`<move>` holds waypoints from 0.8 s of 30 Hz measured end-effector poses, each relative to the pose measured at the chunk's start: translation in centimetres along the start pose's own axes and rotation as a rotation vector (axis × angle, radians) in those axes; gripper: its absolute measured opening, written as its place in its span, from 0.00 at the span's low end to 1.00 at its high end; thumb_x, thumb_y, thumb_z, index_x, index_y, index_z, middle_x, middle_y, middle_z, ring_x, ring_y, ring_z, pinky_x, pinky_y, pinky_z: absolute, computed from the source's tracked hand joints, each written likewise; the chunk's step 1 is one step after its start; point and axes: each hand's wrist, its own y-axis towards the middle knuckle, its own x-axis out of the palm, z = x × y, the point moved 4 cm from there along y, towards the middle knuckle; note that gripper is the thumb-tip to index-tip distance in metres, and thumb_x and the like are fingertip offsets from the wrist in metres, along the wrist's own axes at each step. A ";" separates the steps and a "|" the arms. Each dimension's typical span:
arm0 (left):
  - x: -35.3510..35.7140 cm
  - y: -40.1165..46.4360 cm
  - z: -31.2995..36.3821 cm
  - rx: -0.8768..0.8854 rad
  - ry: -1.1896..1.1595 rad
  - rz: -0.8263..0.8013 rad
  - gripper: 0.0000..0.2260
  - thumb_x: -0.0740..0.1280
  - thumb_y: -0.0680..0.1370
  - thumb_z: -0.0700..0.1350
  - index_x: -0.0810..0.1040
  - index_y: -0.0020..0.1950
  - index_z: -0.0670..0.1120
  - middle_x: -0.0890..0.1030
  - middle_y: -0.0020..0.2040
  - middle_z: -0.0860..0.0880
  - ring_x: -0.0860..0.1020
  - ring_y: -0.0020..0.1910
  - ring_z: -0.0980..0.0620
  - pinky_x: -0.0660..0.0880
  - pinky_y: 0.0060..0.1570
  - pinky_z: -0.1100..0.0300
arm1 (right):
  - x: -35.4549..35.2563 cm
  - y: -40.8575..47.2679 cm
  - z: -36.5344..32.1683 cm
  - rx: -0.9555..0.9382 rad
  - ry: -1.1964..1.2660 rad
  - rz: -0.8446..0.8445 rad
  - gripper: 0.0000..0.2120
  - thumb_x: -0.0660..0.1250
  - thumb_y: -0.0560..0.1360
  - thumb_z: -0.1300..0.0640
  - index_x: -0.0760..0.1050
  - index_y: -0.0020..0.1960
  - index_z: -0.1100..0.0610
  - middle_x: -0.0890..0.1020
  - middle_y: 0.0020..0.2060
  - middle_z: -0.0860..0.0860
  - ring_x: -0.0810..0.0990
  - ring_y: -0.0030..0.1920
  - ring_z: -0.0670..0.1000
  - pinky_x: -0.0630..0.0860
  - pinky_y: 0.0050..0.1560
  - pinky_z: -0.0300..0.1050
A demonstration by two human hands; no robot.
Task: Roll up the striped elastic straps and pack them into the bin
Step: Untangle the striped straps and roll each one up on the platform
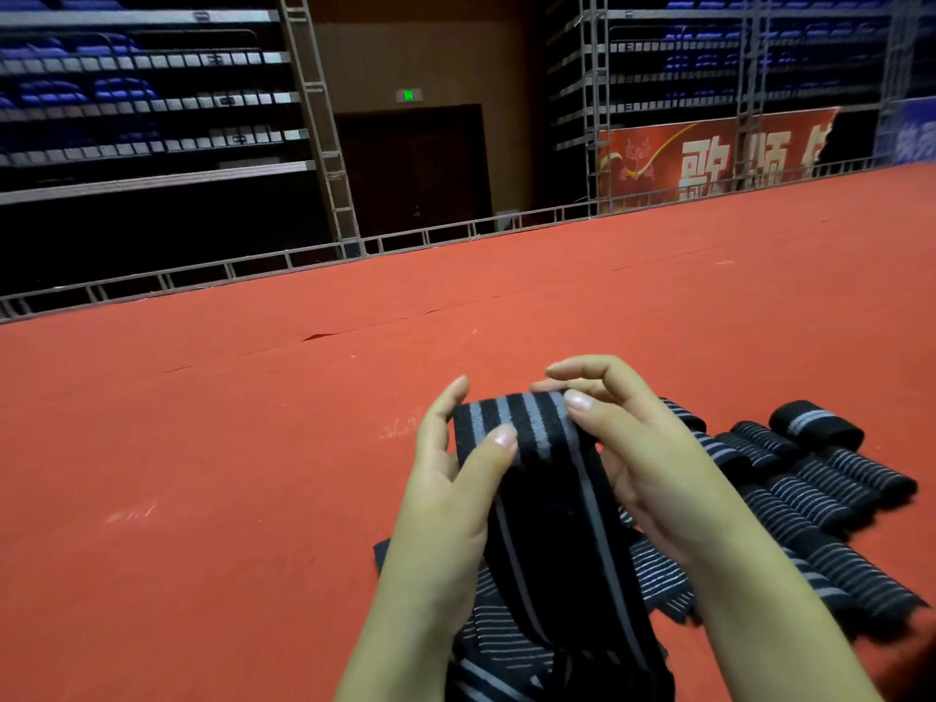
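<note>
Above the red carpet, my left hand and right hand pinch the striped strap by its top end; I'd roll tight, edges square. No bin visible.

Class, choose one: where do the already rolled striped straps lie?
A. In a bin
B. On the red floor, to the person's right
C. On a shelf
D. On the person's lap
B: the rolled straps lie on the red floor beyond the right hand; no bin shows.
</note>
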 end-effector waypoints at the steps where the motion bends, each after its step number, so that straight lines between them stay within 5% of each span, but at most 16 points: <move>1: 0.0 -0.1 0.2 0.017 0.003 -0.025 0.28 0.76 0.71 0.46 0.69 0.67 0.62 0.85 0.52 0.47 0.84 0.52 0.46 0.81 0.52 0.52 | 0.2 -0.1 -0.1 0.055 -0.007 -0.019 0.10 0.69 0.71 0.53 0.79 0.52 0.47 0.82 0.48 0.51 0.82 0.48 0.49 0.78 0.49 0.45; 4: -0.3 -0.2 0.3 0.034 0.034 -0.055 0.32 0.72 0.70 0.41 0.66 0.69 0.63 0.86 0.51 0.45 0.84 0.52 0.44 0.82 0.52 0.52 | 0.3 -0.7 0.3 0.196 0.024 -0.095 0.19 0.72 0.72 0.55 0.75 0.62 0.48 0.83 0.50 0.57 0.83 0.48 0.53 0.81 0.47 0.44; 9: -0.5 -0.4 0.5 0.033 0.107 -0.085 0.28 0.70 0.77 0.35 0.67 0.68 0.61 0.86 0.50 0.47 0.84 0.51 0.46 0.81 0.53 0.50 | 0.6 -1.1 -0.3 0.201 0.074 -0.145 0.20 0.68 0.70 0.61 0.73 0.61 0.54 0.82 0.45 0.59 0.82 0.42 0.54 0.79 0.38 0.42; 13: -0.7 -0.3 0.2 0.011 0.169 -0.065 0.23 0.70 0.78 0.38 0.67 0.64 0.60 0.85 0.47 0.50 0.84 0.49 0.47 0.80 0.55 0.45 | 0.6 -1.1 -0.6 0.108 0.028 -0.098 0.18 0.72 0.71 0.63 0.73 0.58 0.56 0.83 0.41 0.55 0.82 0.42 0.51 0.78 0.41 0.40; 18: -0.4 0.3 -0.7 -0.032 0.088 -0.116 0.38 0.74 0.69 0.49 0.57 0.72 0.68 0.83 0.58 0.51 0.81 0.60 0.49 0.76 0.61 0.45 | 0.7 -0.9 -1.3 -0.048 -0.011 0.011 0.16 0.74 0.68 0.64 0.76 0.53 0.53 0.83 0.41 0.51 0.81 0.43 0.48 0.79 0.45 0.39; 24: 0.0 0.5 -0.9 -0.108 0.035 -0.205 0.38 0.73 0.74 0.43 0.54 0.76 0.63 0.84 0.57 0.46 0.83 0.56 0.46 0.80 0.55 0.51 | 0.0 -0.5 -1.7 -0.172 0.028 0.166 0.14 0.69 0.66 0.63 0.75 0.49 0.52 0.82 0.37 0.47 0.80 0.40 0.45 0.78 0.41 0.38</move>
